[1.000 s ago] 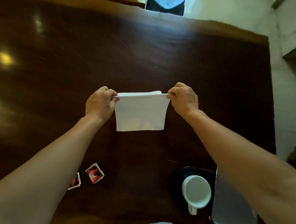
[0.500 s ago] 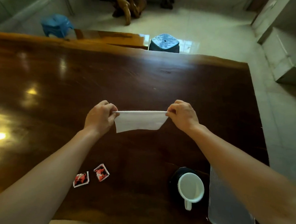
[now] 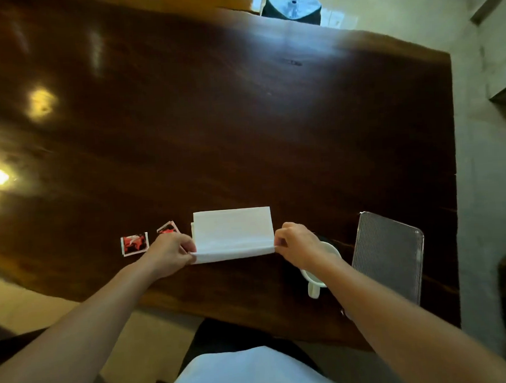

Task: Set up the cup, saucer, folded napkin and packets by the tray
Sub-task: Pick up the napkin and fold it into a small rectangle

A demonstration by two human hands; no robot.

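Both hands pinch the near corners of a white folded paper napkin (image 3: 233, 231): the left hand (image 3: 172, 252) holds the near-left corner between thumb and curled fingers, and the right hand (image 3: 296, 245) holds the near-right corner in the same manner. The napkin forms a wide rectangle, its long edges running left to right. Its near edge shows as a doubled fold between the two hands. Whether its far part rests flat on the dark polished wooden counter (image 3: 242, 132) cannot be told.

Two small red-and-white square packets lie on the counter to the left of the napkin. One packet (image 3: 134, 244) lies apart from the left hand. The other packet (image 3: 167, 227) lies just beside the napkin's left edge and is partly covered by the left hand's knuckles.

A white ceramic cup (image 3: 313, 276) stands to the right of the napkin, largely hidden beneath the right wrist, with its handle pointing toward the person. A dark round saucer (image 3: 339, 243) beneath it is barely distinguishable from the counter.

A rectangular textured metal tray (image 3: 389, 254) lies near the cup on its right, close to the counter's right edge.

A blue-grey stool (image 3: 292, 2) stands on the pale floor beyond the counter's far edge.
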